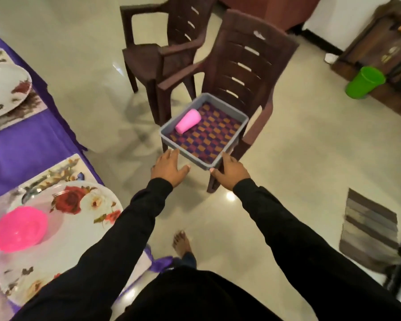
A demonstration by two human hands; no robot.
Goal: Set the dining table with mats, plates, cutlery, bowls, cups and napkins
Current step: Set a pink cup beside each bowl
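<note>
My left hand (169, 169) and right hand (229, 172), fingers apart, touch the grey tray (220, 158) | pink cup (188, 121) lies inside, far-left | tray on brown chair (243, 66)

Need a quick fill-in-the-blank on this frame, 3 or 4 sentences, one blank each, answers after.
1. The pink cup lies on its side inside the grey ____.
2. The grey tray sits on the seat of a brown ____.
3. On the floral plate at the table sits a pink ____.
4. The cup on the floor by the wooden cabinet is ____ in colour.

Missing words: tray; chair; bowl; green
</note>
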